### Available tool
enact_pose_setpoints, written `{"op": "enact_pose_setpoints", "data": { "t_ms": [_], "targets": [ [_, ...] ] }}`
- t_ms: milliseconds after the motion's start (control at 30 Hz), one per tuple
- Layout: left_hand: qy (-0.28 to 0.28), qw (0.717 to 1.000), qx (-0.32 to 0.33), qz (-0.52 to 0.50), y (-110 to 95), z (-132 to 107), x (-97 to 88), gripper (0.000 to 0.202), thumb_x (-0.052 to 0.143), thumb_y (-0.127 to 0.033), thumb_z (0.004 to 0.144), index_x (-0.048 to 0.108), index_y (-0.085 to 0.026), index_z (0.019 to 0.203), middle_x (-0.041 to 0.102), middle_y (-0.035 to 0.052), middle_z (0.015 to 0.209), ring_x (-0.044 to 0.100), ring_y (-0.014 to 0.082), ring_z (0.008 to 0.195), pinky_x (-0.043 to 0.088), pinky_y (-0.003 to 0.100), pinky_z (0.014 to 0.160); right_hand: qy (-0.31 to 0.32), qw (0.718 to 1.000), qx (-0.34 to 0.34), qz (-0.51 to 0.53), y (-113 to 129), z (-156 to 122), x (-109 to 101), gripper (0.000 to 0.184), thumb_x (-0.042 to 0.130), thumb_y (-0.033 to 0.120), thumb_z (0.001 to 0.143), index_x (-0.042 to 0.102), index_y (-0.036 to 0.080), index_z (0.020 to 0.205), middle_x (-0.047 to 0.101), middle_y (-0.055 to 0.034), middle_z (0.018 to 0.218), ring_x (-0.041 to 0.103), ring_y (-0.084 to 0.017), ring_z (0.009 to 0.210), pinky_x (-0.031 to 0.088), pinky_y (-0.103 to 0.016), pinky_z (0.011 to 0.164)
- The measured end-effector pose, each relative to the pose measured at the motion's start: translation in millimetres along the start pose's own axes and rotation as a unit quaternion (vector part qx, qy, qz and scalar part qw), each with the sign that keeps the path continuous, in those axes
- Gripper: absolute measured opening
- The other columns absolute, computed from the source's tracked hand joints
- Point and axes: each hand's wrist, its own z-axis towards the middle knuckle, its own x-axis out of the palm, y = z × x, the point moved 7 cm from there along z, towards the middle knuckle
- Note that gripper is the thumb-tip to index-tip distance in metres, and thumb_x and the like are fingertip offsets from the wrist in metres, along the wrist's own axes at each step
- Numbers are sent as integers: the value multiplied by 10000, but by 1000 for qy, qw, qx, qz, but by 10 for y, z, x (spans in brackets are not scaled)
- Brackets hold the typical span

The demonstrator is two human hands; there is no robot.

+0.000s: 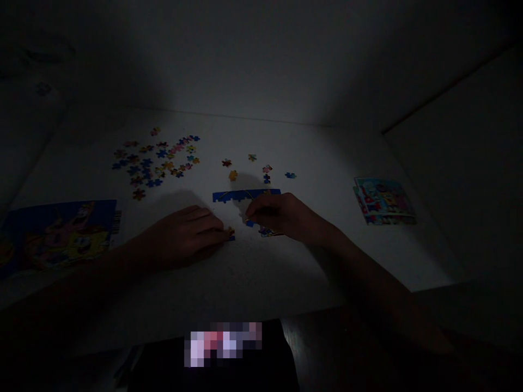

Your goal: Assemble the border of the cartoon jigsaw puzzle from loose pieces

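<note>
On the white table, my left hand is closed on a small puzzle piece at its fingertips. My right hand pinches a blue puzzle piece a short way to the right. Just beyond both hands lies a joined blue puzzle strip, its right end partly covered by my right hand. Under that hand a joined puzzle section shows only in part. The dim light hides fine detail on the pieces.
Many loose puzzle pieces lie scattered at the back left. Several more, such as a yellow piece, sit beyond the strip. A cartoon picture sheet lies at left, smaller picture cards at right. The wall rises behind the table.
</note>
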Motion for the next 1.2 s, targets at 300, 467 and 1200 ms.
{"op": "enact_pose_setpoints", "data": {
  "t_ms": [300,467,1200],
  "targets": [
    [12,1000,-1,8,25,-5,32,230,514,-147,1022,728,-189,1096,736,49,1037,631,172,953,459,292,884,43,993,-94,-54,114,18,188,194,582,125,936,717,190,1059,746,-30,1007,672,-142,902,489,-277,802],
    [8,1000,0,13,20,-5,36,246,487,-165,1039,730,-189,1068,741,41,1028,630,166,922,469,297,873,31,984,-110,-138,166,-21,204,238,642,144,909,658,176,1144,693,-83,1148,643,-186,1026,498,-348,912],
    [23,1000,-14,11,42,-3,74,275,448,-193,1059,720,-201,1099,729,48,1020,630,168,929,466,298,875,46,984,-101,-138,177,-34,268,209,666,104,866,646,189,1056,687,-49,1067,612,-176,985,467,-322,871]
  ]
}}
